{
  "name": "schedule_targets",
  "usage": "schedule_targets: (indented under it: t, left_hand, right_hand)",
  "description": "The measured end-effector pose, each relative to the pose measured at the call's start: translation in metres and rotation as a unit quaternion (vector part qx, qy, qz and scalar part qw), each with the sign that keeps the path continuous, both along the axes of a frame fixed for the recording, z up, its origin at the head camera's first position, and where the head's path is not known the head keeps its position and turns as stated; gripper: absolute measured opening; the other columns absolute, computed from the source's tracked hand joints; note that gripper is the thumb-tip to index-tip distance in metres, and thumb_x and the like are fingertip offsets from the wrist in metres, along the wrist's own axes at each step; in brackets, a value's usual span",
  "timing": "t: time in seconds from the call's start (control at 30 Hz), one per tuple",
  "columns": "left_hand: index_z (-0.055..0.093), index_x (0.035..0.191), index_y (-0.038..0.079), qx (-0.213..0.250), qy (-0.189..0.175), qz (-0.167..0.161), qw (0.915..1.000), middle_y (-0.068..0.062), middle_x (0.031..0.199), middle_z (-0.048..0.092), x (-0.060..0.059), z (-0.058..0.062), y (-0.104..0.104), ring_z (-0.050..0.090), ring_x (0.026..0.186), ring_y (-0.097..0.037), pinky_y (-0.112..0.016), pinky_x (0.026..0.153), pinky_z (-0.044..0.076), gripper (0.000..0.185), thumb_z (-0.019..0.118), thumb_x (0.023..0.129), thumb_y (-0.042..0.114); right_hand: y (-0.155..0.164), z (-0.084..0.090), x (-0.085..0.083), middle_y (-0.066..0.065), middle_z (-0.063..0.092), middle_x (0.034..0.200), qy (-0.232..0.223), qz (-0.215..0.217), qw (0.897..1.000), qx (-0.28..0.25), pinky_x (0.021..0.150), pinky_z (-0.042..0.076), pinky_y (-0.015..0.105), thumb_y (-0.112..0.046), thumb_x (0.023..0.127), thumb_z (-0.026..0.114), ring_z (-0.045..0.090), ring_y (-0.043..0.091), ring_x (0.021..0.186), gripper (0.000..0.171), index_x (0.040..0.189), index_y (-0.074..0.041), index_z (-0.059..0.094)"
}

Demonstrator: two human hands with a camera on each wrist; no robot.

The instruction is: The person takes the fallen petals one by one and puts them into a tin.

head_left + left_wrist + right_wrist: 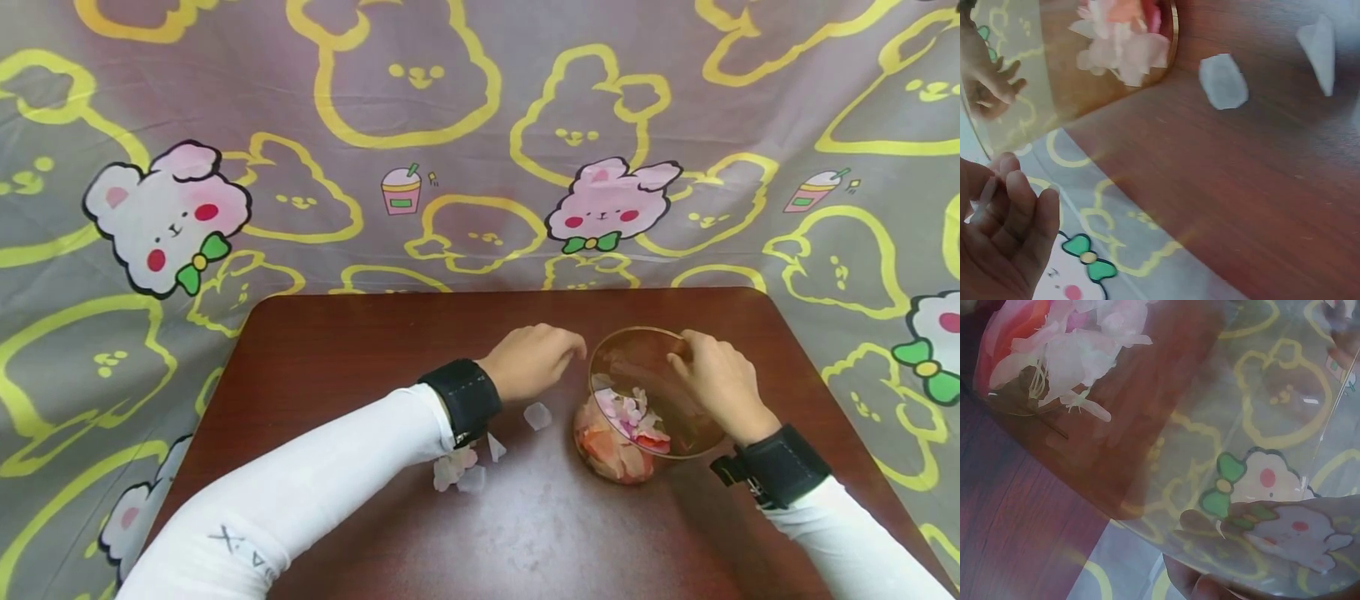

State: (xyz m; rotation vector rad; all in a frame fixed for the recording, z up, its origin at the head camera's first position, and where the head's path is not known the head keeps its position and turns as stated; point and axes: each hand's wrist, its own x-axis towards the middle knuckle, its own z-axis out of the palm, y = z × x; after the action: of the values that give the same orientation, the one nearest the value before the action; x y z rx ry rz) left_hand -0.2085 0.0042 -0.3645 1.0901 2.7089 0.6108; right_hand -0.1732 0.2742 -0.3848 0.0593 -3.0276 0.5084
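A clear amber-tinted cup [609, 360] lies tilted on the brown table [352, 350], its mouth facing away from me. Pink, white and orange petals [626, 427] are heaped at its bottom. My right hand [714, 377] grips the cup's rim on the right; a fingertip [1210, 589] shows under the cup wall [1222, 425]. My left hand [536, 360] hovers just left of the rim with its fingers curled. In the left wrist view those fingers [1013, 212] pinch a thin pale petal [984, 195] beside the cup [1054, 81].
Several loose pale petals lie on the table under my left forearm: one [537, 415] near the cup, another [496, 447] and a small cluster [454, 470]. A cartoon-rabbit cloth [450, 125] hangs behind and drapes around the table.
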Motion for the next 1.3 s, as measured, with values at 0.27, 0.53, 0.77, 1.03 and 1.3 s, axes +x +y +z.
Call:
schedule_targets:
  t: [0.27,0.53,0.77,1.03,1.3]
  left_hand:
    - [0.072,0.111,0.016,-0.014,0.089,0.008,0.9959,0.003,0.096,0.073,0.004,0.016,0.016,0.067,0.083,-0.011,-0.027,0.074,0.056,0.021,0.053,0.103,0.016]
    - [0.071,0.116,0.018,-0.068,0.139,-0.016,0.9879,0.004,0.096,0.071,0.013,0.028,0.047,0.065,0.084,-0.011,-0.024,0.073,0.055,0.019,0.059,0.101,0.02]
    - [0.074,0.104,0.025,-0.126,0.172,-0.085,0.9732,0.009,0.097,0.074,0.025,0.015,0.064,0.069,0.094,-0.009,-0.03,0.081,0.049,0.014,0.061,0.099,0.021]
    - [0.074,0.101,0.028,-0.124,0.1,-0.115,0.9806,0.016,0.094,0.075,0.035,0.007,0.063,0.069,0.095,-0.002,-0.032,0.091,0.047,0.015,0.059,0.101,0.03]
    - [0.074,0.1,0.025,-0.074,0.087,-0.117,0.9865,0.014,0.092,0.072,0.035,0.008,0.055,0.067,0.091,-0.004,-0.029,0.089,0.049,0.016,0.059,0.1,0.031]
  right_hand:
    - [-0.001,0.001,0.001,0.008,0.059,0.068,0.001,0.003,1.0,-0.002,0.046,0.032,0.032,-0.016,0.095,0.067,0.049,0.021,0.054,0.012,0.092,-0.004,0.063]
    - [-0.002,0.0,0.002,0.007,0.053,0.064,-0.001,-0.002,1.0,0.002,0.045,0.03,0.032,-0.017,0.096,0.066,0.047,0.021,0.053,0.015,0.09,-0.004,0.061]
    - [-0.001,0.0,0.004,0.007,0.054,0.064,-0.003,-0.004,1.0,0.003,0.045,0.031,0.032,-0.016,0.095,0.066,0.048,0.021,0.052,0.014,0.091,-0.004,0.061]
    - [-0.002,-0.001,0.005,0.008,0.057,0.065,0.002,-0.003,1.0,0.003,0.045,0.032,0.033,-0.016,0.095,0.066,0.05,0.021,0.053,0.012,0.09,-0.006,0.062]
    - [-0.002,0.0,0.005,0.009,0.059,0.065,0.006,-0.003,1.0,0.006,0.045,0.032,0.033,-0.017,0.096,0.066,0.05,0.021,0.052,0.015,0.09,-0.004,0.062]
